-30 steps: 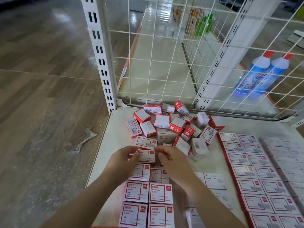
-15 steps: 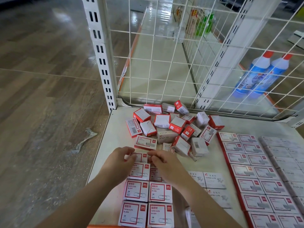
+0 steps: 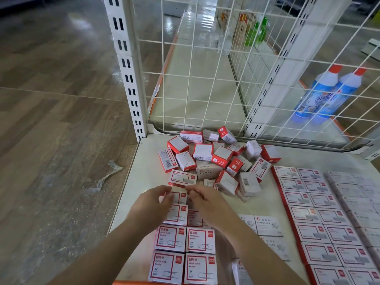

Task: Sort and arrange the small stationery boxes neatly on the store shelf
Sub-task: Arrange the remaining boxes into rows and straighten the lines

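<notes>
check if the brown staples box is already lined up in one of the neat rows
No, the brown staples box lies in the jumbled pile at the back of the shelf.

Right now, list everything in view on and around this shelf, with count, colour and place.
shelf: one, off-white, bears all the boxes.
loose box pile: over a dozen red-and-white boxes, jumbled at the back middle.
STAPLES box: one, beige, in the pile's front.
paper clip boxes: two neat columns, white with red frames, near edge under the hands.
pale paper clip boxes: a few, white, flat, right of those columns.
boxes in rows: many, red-and-white, then grey-white, right side.
wire grid: white, behind the shelf.
bottles: two, blue with red caps, beyond the grid.
floor scrap: one, grey, left.
left hand: on the top box of the left column.
right hand: beside it, fingers curled.
</notes>
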Available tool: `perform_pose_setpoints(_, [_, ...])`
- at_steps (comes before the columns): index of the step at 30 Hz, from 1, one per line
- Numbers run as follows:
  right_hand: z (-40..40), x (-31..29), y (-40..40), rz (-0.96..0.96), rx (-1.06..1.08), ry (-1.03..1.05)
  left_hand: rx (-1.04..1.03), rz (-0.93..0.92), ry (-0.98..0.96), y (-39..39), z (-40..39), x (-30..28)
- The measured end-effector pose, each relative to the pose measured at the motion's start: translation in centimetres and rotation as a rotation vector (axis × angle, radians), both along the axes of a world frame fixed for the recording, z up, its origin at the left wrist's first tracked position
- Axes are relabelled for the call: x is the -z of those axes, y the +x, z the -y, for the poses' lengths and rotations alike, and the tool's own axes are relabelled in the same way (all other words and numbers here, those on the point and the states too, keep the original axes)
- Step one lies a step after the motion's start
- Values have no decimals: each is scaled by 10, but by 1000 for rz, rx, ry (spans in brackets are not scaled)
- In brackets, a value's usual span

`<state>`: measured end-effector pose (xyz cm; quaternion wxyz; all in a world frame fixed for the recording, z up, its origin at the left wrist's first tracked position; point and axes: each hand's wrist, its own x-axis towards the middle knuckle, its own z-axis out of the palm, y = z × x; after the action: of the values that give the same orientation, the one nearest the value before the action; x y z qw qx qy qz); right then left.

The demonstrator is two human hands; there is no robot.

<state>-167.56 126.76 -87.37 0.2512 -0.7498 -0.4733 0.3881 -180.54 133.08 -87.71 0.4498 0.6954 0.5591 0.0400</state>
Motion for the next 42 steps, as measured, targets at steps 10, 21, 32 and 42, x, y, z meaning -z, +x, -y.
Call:
perform_pose_setpoints(10, [5,-6,-4,-82,-12,20,-26,-2,3,0,0,-2])
perform_pose_setpoints(21, [7,-5,-6,-75,-17,35,14,-43,32,-2,0,-1])
perform_pose_setpoints(32, [28,-7,17,36,165,111,63,-110,130,-6,1,-10])
perform_pose_setpoints(42, [50,-1,56,156,375,92,85,-9,234,18,21,-26])
